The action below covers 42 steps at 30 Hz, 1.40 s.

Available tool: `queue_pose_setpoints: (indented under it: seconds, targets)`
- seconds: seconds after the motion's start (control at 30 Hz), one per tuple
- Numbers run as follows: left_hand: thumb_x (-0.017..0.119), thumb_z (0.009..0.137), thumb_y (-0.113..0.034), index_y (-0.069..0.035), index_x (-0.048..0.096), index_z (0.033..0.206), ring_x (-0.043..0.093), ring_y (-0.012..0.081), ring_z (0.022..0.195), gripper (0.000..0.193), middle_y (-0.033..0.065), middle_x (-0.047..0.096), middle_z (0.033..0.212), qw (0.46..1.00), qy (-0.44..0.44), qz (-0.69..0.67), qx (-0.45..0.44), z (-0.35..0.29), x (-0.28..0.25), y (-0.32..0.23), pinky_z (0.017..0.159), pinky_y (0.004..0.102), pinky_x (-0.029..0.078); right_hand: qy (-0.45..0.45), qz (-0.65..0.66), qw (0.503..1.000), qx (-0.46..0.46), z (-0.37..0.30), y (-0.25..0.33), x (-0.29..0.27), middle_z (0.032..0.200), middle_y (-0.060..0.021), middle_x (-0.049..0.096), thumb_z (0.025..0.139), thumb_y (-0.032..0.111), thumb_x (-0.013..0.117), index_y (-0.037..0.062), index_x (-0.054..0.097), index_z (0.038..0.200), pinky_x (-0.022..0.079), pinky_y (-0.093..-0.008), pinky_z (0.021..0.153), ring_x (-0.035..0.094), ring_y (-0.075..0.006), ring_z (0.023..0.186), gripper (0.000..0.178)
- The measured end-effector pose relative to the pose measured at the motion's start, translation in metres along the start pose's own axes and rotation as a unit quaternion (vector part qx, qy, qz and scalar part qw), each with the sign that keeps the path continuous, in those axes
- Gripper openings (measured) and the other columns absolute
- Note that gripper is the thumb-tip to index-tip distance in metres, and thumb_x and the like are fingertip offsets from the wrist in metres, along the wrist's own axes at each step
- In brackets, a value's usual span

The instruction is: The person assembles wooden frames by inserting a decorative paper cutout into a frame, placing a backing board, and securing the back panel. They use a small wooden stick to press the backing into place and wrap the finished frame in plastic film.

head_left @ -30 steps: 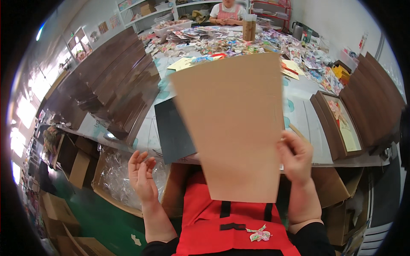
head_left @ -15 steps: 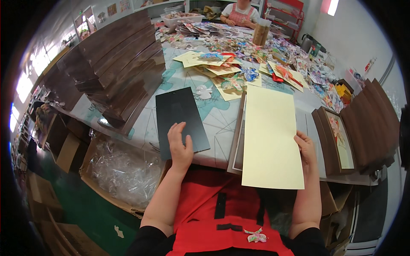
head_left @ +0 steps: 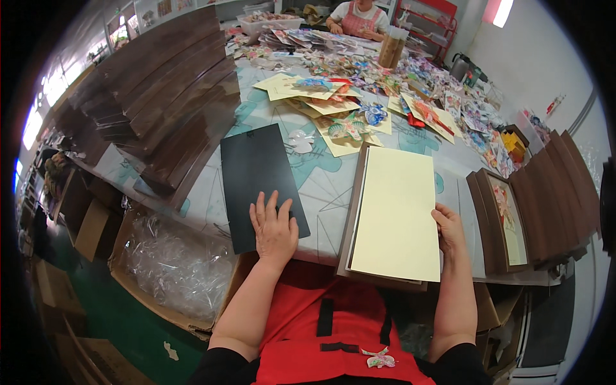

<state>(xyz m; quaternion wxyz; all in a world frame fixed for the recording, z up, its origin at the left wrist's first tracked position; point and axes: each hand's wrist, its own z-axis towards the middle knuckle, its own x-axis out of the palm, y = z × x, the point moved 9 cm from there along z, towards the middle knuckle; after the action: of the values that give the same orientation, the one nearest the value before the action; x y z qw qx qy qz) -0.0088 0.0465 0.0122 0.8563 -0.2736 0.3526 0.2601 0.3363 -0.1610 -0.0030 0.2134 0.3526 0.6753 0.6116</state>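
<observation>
My left hand lies with fingers spread on a flat black board at the table's near edge; it grips nothing. With my right hand I pinch the right edge of a pale yellow sheet. That sheet is over a brown frame, whose left side and lower edge show; the sheet covers most of its inside. Beyond them lies a loose pile of pale yellow cards with colourful cut-out figures on them.
Brown boxes wrapped in clear film are stacked at the left. Several brown frames stand at the right. Below the table's left side is a carton of clear plastic film. A person sits across the table, behind heaped paper cut-outs.
My right hand has brought the yellow sheet down and slightly left, over the brown frame. My left hand has come to lie flatter on the black board, its fingers more spread.
</observation>
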Motion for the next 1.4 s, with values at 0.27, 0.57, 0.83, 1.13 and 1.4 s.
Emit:
queue_pose_setpoints:
  seconds: [0.27,0.57,0.83,1.13,1.4]
  targets:
    - [0.061,0.079,-0.016,-0.007,0.056,0.119,0.027,0.037,0.135,0.042,0.0159,0.043,0.135,1.0,0.01,0.004,0.01,0.0,0.004,0.0,0.112,0.0527,0.017,-0.007,-0.025,1.0,0.011,0.007,-0.005,-0.002,0.063,0.0032,0.055,0.089,0.007,0.059,-0.006,0.058,0.115,0.027,-0.0166,0.038,0.039,-0.0015,0.043,0.029]
    - [0.063,0.078,-0.017,-0.007,0.054,0.122,0.028,0.037,0.134,0.046,0.0155,0.042,0.136,0.999,0.035,0.023,0.01,0.002,0.006,-0.003,0.111,0.0533,0.017,-0.011,-0.015,1.0,0.011,0.004,-0.004,-0.001,0.064,0.0033,0.055,0.089,0.007,0.058,-0.0059,0.058,0.114,0.027,-0.0169,0.038,0.039,-0.0014,0.043,0.027]
    - [0.062,0.079,-0.019,-0.007,0.055,0.12,0.028,0.0365,0.134,0.043,0.0155,0.043,0.135,0.999,0.032,0.023,0.011,0.001,0.008,-0.002,0.111,0.055,0.017,-0.026,-0.087,0.996,0.002,0.001,0.003,0.003,0.063,0.0026,0.054,0.086,0.007,0.06,-0.0079,0.058,0.114,0.027,-0.019,0.038,0.041,-0.0021,0.044,0.032]
    - [0.062,0.078,-0.019,-0.008,0.055,0.119,0.03,0.0365,0.133,0.042,0.0149,0.044,0.134,0.999,0.03,0.03,0.02,0.001,0.009,-0.004,0.11,0.0555,0.02,-0.067,-0.292,0.952,-0.055,-0.001,0.017,0.005,0.069,-0.002,0.058,0.082,0.008,0.063,-0.0049,0.062,0.109,0.035,-0.0233,0.04,0.048,-0.0076,0.047,0.031]
    - [0.06,0.079,-0.006,-0.003,0.055,0.118,0.036,0.0385,0.13,0.039,0.0178,0.047,0.133,0.982,-0.054,-0.181,-0.019,0.0,-0.031,0.016,0.108,0.0478,0.028,-0.031,-0.464,0.842,-0.272,-0.05,0.043,0.041,0.119,-0.0197,0.055,0.074,0.014,0.073,0.0018,0.058,0.12,0.047,-0.0413,0.088,0.059,-0.0309,0.103,0.05]
